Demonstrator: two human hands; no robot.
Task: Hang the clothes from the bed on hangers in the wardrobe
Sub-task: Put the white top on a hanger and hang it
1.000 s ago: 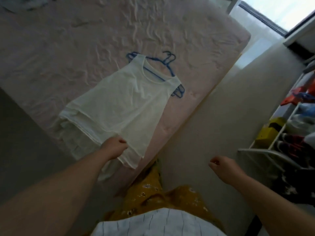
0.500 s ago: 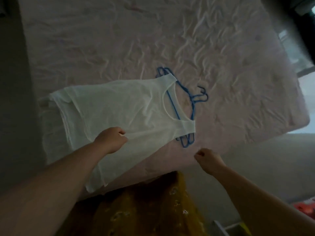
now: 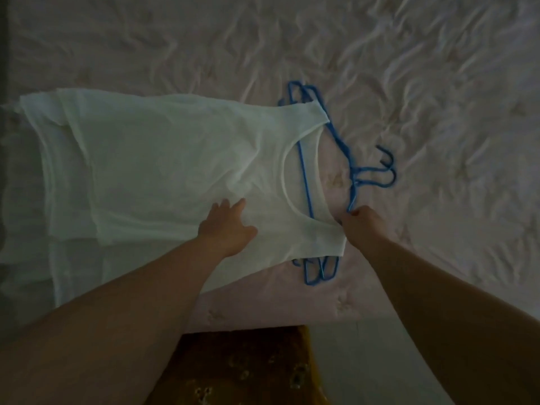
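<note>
A white sleeveless top [image 3: 163, 171] lies flat on the pink bed [image 3: 438, 83], neckline to the right. Under its shoulders lie a few blue hangers [image 3: 340, 140]; their hooks stick out to the right and their ends poke out below the near strap. My left hand [image 3: 228, 226] rests flat on the chest of the top, fingers spread. My right hand [image 3: 362, 226] is at the near shoulder strap, fingers pinched on a blue hanger arm where it meets the fabric.
The bed's near edge [image 3: 277, 317] runs just in front of my body. Below it are my yellow floral clothing [image 3: 248, 369] and a strip of pale floor [image 3: 356, 361]. A dark gap [image 3: 3, 54] borders the bed at the far left.
My view has swung from the room onto the bed. My left hand slid up the top toward the neckline and flattened. My right hand reached in to the hanger at the near strap.
</note>
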